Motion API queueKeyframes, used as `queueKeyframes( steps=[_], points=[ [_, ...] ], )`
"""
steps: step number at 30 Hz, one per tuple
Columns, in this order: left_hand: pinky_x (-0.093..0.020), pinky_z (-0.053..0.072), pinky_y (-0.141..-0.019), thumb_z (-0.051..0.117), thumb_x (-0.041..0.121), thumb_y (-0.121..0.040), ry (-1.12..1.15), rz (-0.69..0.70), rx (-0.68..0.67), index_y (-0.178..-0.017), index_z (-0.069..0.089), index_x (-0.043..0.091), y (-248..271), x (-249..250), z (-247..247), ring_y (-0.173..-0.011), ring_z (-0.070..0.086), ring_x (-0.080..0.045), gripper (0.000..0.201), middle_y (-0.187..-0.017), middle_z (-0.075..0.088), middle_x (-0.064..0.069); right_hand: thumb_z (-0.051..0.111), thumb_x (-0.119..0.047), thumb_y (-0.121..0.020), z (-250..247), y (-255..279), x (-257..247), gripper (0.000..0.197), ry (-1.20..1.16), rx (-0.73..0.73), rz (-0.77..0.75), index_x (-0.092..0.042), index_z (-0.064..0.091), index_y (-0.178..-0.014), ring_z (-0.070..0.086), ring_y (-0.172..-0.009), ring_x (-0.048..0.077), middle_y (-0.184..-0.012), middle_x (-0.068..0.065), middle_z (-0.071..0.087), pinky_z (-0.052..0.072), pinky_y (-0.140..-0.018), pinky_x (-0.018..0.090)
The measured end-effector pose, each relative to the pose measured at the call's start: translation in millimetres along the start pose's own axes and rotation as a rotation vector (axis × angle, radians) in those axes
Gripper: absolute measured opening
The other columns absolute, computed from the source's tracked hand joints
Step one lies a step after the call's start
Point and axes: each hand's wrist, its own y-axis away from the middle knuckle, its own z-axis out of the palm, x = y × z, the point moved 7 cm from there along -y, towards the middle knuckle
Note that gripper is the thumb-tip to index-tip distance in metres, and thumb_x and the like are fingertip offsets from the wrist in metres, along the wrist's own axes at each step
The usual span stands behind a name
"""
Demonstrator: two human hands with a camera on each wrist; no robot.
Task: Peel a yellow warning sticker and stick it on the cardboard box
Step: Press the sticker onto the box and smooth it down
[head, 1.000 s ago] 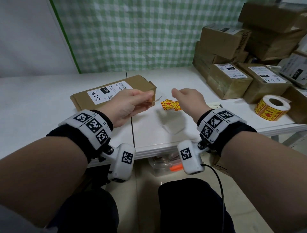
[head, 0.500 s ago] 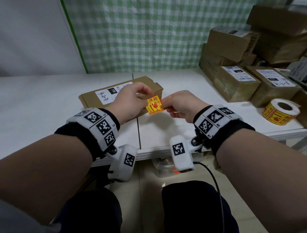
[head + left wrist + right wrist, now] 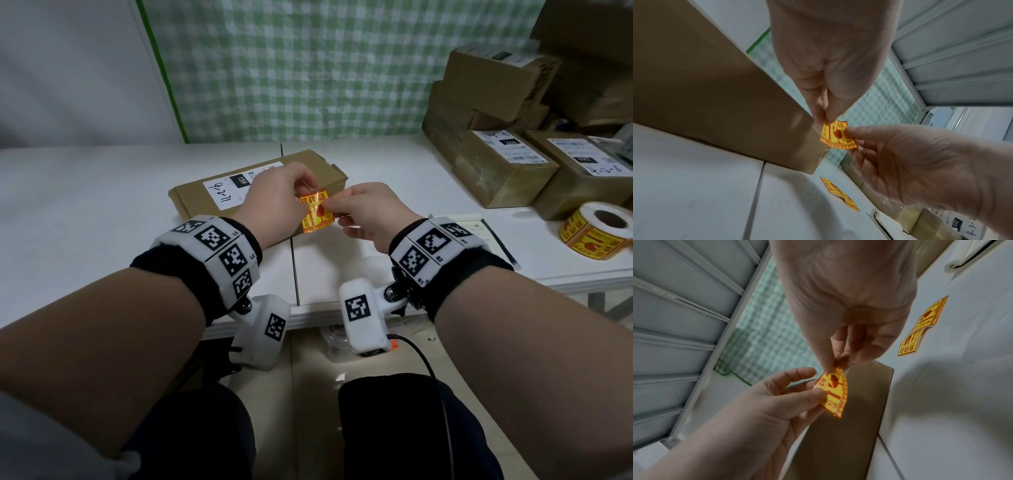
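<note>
A yellow warning sticker (image 3: 317, 214) with red print hangs in the air just in front of the flat cardboard box (image 3: 318, 168) and above the white table. My left hand (image 3: 291, 192) pinches its upper left edge between thumb and finger. My right hand (image 3: 337, 205) pinches its right edge. In the left wrist view the sticker (image 3: 836, 136) curls between both hands, close to the box's corner (image 3: 797, 138). The right wrist view shows the sticker (image 3: 835, 389) bent, with the box (image 3: 849, 434) under it. The box carries a white shipping label (image 3: 233, 188).
Two more yellow stickers (image 3: 838, 193) lie on the table right of the box. A roll of stickers (image 3: 596, 233) stands at the right edge. Several taped cartons (image 3: 496, 164) are stacked at the back right. A sheet of paper (image 3: 486, 233) lies beside my right wrist.
My right hand moved left from over the table and took hold of the sticker that my left hand held. The sticker turned to face me. Both hands came slightly nearer.
</note>
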Motion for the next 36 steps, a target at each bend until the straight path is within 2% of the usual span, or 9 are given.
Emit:
queueKeyframes(
  steps=[3,7,12,15,18,21,25,31,36],
  points=[
    [-0.016,0.039,-0.068,0.061,0.000,-0.077,0.026,-0.002,-0.035,-0.104,0.064,0.011,0,-2,2,-0.081,0.053,-0.010,0.029,-0.089,0.061,0.003,0.067,-0.005,-0.081,2,-5,3,0.020,0.048,0.015,-0.003,-0.012,0.058,-0.065,0.047,-0.053,0.014,-0.066,0.007,0.055,0.043,-0.045,0.017],
    [-0.022,0.043,-0.081,0.057,0.005,-0.081,-0.027,0.009,-0.088,-0.105,0.063,0.016,-1,-4,2,-0.085,0.056,-0.009,0.028,-0.084,0.066,0.007,0.066,-0.002,-0.081,2,-12,9,0.022,0.124,0.038,0.004,-0.012,0.057,-0.063,0.044,-0.052,0.017,-0.060,0.007,0.052,0.040,-0.049,0.023],
    [-0.024,0.043,-0.084,0.062,0.018,-0.082,-0.105,0.033,0.058,-0.104,0.066,0.016,-9,-11,-20,-0.093,0.058,-0.014,0.023,-0.098,0.067,0.000,0.067,-0.007,-0.082,0,-20,17,0.018,0.197,0.048,0.019,-0.012,0.061,-0.067,0.044,-0.050,0.015,-0.059,0.005,0.053,0.042,-0.049,0.022],
    [-0.042,0.037,-0.101,0.053,0.043,-0.086,-0.346,-0.101,-0.028,-0.121,0.059,0.026,-16,-29,-17,-0.121,0.048,-0.026,0.039,-0.128,0.059,-0.002,0.068,-0.009,-0.082,7,-25,17,0.017,0.205,0.022,0.007,-0.013,0.062,-0.067,0.045,-0.051,0.015,-0.060,0.005,0.055,0.043,-0.052,0.024],
    [-0.053,0.028,-0.109,0.039,0.054,-0.088,-0.405,-0.205,-0.162,-0.132,0.051,0.030,-17,-44,-8,-0.133,0.039,-0.029,0.051,-0.142,0.049,0.000,0.069,-0.013,-0.081,14,-32,14,0.018,0.243,0.031,-0.036,-0.016,0.063,-0.064,0.049,-0.057,0.015,-0.063,0.004,0.058,0.046,-0.063,0.031],
    [-0.054,0.028,-0.109,0.035,0.066,-0.083,-0.361,-0.226,-0.178,-0.132,0.052,0.031,-18,-51,-5,-0.134,0.038,-0.031,0.062,-0.144,0.048,0.000,0.071,-0.015,-0.078,19,-41,12,0.019,0.266,0.069,-0.074,-0.017,0.061,-0.062,0.050,-0.059,0.013,-0.062,0.000,0.058,0.046,-0.069,0.031],
    [-0.053,0.030,-0.108,0.032,0.082,-0.061,-0.350,-0.230,-0.192,-0.131,0.052,0.033,-17,-51,-4,-0.134,0.038,-0.032,0.088,-0.144,0.048,-0.001,0.075,-0.017,-0.075,22,-47,11,0.020,0.280,0.099,-0.101,-0.019,0.060,-0.060,0.050,-0.059,0.012,-0.061,-0.003,0.058,0.047,-0.069,0.031],
    [-0.055,0.031,-0.106,0.047,0.083,-0.056,-0.432,-0.204,-0.195,-0.134,0.050,0.031,-16,-50,-2,-0.129,0.041,-0.032,0.093,-0.140,0.050,-0.003,0.074,-0.018,-0.074,25,-50,11,0.006,0.323,0.125,-0.100,-0.014,0.070,-0.075,0.056,-0.071,0.017,-0.063,-0.003,0.059,0.052,-0.076,0.034],
    [-0.055,0.029,-0.108,0.058,0.067,-0.065,-0.470,-0.204,-0.189,-0.134,0.050,0.032,-16,-50,-2,-0.129,0.039,-0.033,0.078,-0.139,0.050,-0.003,0.075,-0.020,-0.074,26,-52,13,0.020,0.282,0.138,-0.095,-0.020,0.060,-0.061,0.056,-0.068,0.018,-0.063,-0.001,0.060,0.051,-0.073,0.034]
  ],
)
